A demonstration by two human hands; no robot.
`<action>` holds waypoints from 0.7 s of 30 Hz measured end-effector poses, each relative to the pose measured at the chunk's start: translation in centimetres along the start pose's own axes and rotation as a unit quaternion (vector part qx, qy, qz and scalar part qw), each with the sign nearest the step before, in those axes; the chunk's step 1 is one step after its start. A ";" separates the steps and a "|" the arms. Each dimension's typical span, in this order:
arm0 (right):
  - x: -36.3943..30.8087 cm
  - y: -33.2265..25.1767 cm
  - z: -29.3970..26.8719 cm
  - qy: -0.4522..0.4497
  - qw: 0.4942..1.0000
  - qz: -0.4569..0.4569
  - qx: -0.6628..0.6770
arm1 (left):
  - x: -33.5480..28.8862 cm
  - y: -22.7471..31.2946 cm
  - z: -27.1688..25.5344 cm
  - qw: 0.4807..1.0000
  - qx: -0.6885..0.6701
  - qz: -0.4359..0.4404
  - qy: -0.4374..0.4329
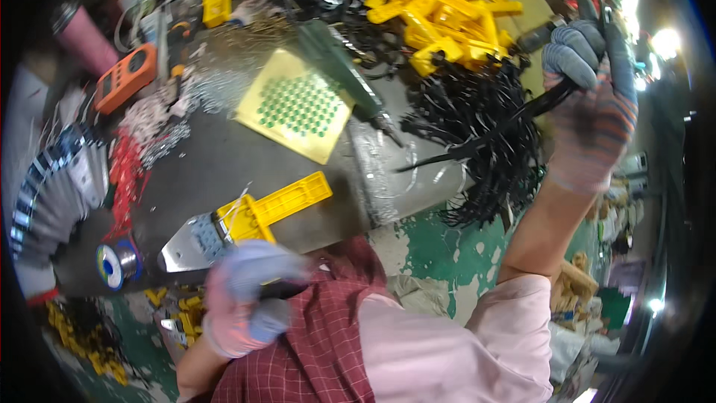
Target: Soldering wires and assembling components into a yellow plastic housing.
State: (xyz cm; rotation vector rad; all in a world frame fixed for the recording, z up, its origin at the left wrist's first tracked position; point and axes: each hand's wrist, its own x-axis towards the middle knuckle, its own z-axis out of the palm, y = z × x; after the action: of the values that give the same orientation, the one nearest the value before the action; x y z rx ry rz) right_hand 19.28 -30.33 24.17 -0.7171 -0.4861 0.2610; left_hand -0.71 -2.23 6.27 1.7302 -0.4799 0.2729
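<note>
Gloved left hand (pixel 242 298) blurs at six o'clock, fingers curled together just beside a yellow plastic part (pixel 274 207).
Right hand (pixel 591 97) at two o'clock clamps a black cable (pixel 485 138); dark bench edge (pixel 328 235) runs between, green floor (pixel 440 254) open beyond.

Gloved right hand (pixel 589 104) around a black cable tie (pixel 485 138), left hand (pixel 242 298) (blurred) beside a yellow plastic part (pixel 272 209).
</note>
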 end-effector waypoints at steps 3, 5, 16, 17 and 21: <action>-1.2 5.0 4.7 0.003 0.976 0.049 0.214 | 2.2 1.8 3.7 0.880 -0.447 -0.133 -0.094; -2.0 8.3 5.3 0.052 0.964 0.084 0.247 | 2.0 2.2 3.3 0.793 -0.560 -0.223 0.093; -8.3 18.2 -5.2 0.062 0.527 -0.111 -0.840 | -0.2 0.3 1.1 0.923 -0.204 -0.326 -0.019; -8.7 18.2 -4.2 0.012 0.587 -0.122 -0.800 | -0.1 0.3 1.3 0.921 -0.204 -0.331 -0.010; -8.8 19.1 2.8 -0.136 0.793 0.269 -0.530 | -0.6 -0.8 2.0 0.953 -0.105 -0.277 -0.060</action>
State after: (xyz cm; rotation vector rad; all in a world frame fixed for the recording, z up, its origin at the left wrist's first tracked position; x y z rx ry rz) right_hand 9.08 -18.27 10.00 -1.9600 -0.6928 0.6488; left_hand -1.05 -3.96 4.81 1.6041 -0.0900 -0.2781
